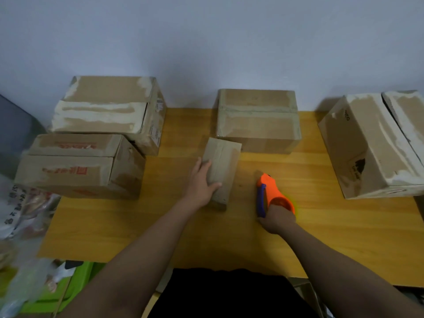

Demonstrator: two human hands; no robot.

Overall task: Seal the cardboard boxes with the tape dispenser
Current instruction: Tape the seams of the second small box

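Observation:
A small narrow cardboard box [223,166] lies in the middle of the wooden table [160,226]. My left hand [202,182] holds its left side, fingers along the side and thumb on top near the front end. My right hand [276,220] grips the orange tape dispenser [271,191] with a blue handle, which rests on the table to the right of the small box, its nose pointing away from me. A medium box [258,120] with tape over its seam stands just behind the small box.
Two larger worn boxes sit at the left, one in front [78,166] and one behind [110,111]. Another big box [376,143] stands at the right edge. Plastic bags [20,214] and a green bin [75,285] lie off the table's left side.

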